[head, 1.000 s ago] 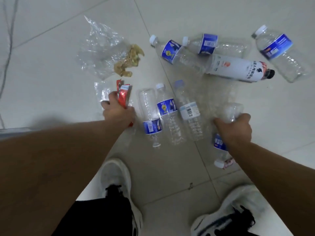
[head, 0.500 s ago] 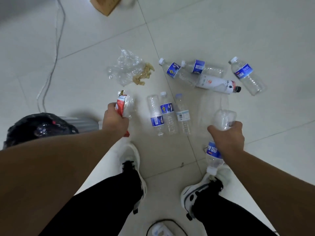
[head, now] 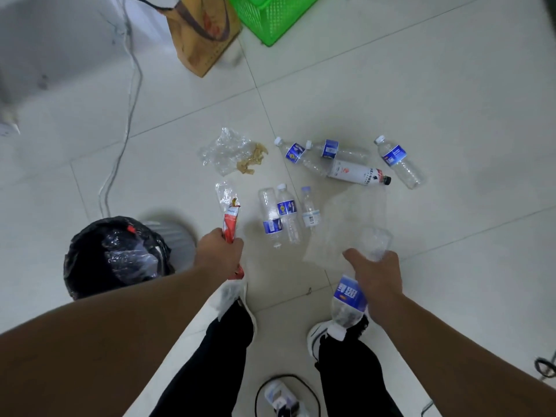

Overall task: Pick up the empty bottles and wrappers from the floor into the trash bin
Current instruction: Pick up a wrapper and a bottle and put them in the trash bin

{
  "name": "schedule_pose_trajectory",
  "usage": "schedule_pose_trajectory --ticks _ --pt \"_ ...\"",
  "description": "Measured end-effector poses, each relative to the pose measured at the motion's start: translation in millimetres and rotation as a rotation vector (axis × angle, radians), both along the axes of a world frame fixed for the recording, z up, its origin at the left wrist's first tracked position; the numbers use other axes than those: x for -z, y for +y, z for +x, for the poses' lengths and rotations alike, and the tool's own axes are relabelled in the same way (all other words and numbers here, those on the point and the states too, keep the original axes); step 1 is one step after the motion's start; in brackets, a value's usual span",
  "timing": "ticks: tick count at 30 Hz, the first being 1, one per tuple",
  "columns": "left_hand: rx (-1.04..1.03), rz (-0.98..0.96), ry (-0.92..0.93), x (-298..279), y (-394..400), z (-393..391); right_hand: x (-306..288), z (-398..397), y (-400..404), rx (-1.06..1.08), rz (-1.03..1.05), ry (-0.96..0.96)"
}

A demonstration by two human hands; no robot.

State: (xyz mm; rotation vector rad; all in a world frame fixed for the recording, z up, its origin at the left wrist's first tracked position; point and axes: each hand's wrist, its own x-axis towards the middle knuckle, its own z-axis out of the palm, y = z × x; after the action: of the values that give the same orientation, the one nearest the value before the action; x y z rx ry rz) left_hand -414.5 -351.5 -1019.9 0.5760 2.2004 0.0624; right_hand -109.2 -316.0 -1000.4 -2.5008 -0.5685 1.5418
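My left hand grips a red wrapper with clear plastic at its top. My right hand holds an empty clear bottle with a blue label, cap pointing down. The trash bin, lined with a black bag, stands just left of my left hand. On the floor ahead lie three bottles side by side, a further group of bottles including a white-labelled one, a clear plastic bag with yellowish scraps, and a flat clear sheet.
A brown paper bag and a green basket stand at the far side. A white cable runs along the floor at left. My shoes and black trousers are below my hands. A small device with a cord lies behind my feet.
I have risen up from the floor, both hands lifting with the wrapper and the bottle. The trash bin, paper bag and green basket have come into view.
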Motion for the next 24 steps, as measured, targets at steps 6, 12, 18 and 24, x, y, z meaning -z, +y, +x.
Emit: schedule_pose_trajectory --ticks 6,12,18,24 --pt "-0.076 0.030 -0.094 46 10 28 40 6 5 -0.008 -0.012 0.056" --pt "-0.078 0.018 0.000 141 23 47 116 14 15 -0.022 0.032 0.050" --pt "-0.006 -0.017 0.100 237 35 54 204 22 17 -0.013 0.053 0.059" --pt "-0.091 0.005 0.056 292 44 67 260 32 17 0.000 0.065 0.049"
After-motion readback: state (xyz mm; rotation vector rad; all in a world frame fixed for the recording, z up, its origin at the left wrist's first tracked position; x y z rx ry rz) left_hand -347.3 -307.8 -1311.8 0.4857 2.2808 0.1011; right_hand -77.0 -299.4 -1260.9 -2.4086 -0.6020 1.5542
